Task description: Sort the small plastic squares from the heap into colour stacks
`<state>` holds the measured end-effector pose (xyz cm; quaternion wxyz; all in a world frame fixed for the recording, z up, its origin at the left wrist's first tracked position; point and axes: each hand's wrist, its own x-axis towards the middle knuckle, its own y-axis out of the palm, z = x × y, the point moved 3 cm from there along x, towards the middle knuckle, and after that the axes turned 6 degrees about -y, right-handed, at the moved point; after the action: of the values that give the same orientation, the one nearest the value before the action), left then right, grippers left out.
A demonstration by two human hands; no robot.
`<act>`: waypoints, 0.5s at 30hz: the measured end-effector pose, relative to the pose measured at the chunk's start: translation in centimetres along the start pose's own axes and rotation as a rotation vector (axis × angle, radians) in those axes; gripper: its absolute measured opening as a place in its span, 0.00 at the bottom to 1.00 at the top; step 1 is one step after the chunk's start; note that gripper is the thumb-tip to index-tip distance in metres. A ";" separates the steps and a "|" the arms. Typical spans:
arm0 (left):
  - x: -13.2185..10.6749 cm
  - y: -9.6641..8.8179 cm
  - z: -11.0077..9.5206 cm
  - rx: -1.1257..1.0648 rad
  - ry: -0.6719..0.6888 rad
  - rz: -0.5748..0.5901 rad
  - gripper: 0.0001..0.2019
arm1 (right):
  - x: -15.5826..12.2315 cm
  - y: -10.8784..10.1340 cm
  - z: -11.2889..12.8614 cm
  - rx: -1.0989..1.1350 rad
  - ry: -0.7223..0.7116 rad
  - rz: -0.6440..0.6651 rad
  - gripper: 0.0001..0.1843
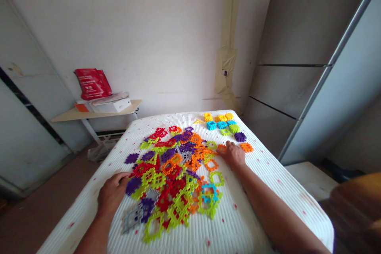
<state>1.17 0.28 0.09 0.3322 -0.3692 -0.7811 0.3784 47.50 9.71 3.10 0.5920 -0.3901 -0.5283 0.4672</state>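
A loose pile of flat plastic interlocking building pieces (178, 186) in red, purple, lime green, orange and grey covers the middle of the table. My right hand (234, 154) reaches to the pile's right side, its fingers closed on an orange interlocking piece (221, 149). At the pile's left edge rests my left hand (113, 190), fingers loosely bent and apart, with nothing seen in it. Beside its fingertips lies a purple piece (133, 186). Just right of my right hand sits an orange stack (247, 147), and a purple stack (240, 137) stands behind it.
Yellow stacks (220, 118), blue stacks (211, 126) and a green stack (234, 128) stand at the far right of the white quilted table cover (250, 206). A side table (74, 115) with a red bag (93, 84) is at left. A grey refrigerator (285, 79) rises at right.
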 end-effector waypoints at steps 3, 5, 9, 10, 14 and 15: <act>0.0 -0.1 -0.1 -0.009 -0.015 0.012 0.14 | 0.0 0.2 0.5 0.006 0.014 0.020 0.28; 0.1 -0.1 0.0 -0.028 -0.020 0.024 0.14 | 0.1 0.4 0.5 0.012 0.020 0.023 0.26; 0.1 -0.1 0.1 -0.017 -0.043 0.054 0.14 | 0.1 0.5 0.5 0.018 0.033 0.021 0.22; 0.1 -0.2 0.0 -0.008 -0.050 0.063 0.14 | 0.0 0.4 0.5 0.022 0.039 0.024 0.20; 0.2 -0.5 -0.4 0.007 -0.062 0.096 0.14 | -0.2 -0.5 0.6 0.030 0.026 0.014 0.18; 0.2 -0.6 -0.5 0.016 -0.070 0.098 0.15 | -0.2 -0.8 0.5 0.031 0.017 -0.004 0.17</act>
<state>1.28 0.38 0.85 0.2887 -0.3910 -0.7700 0.4133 47.15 9.28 3.92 0.6036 -0.3837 -0.5165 0.4708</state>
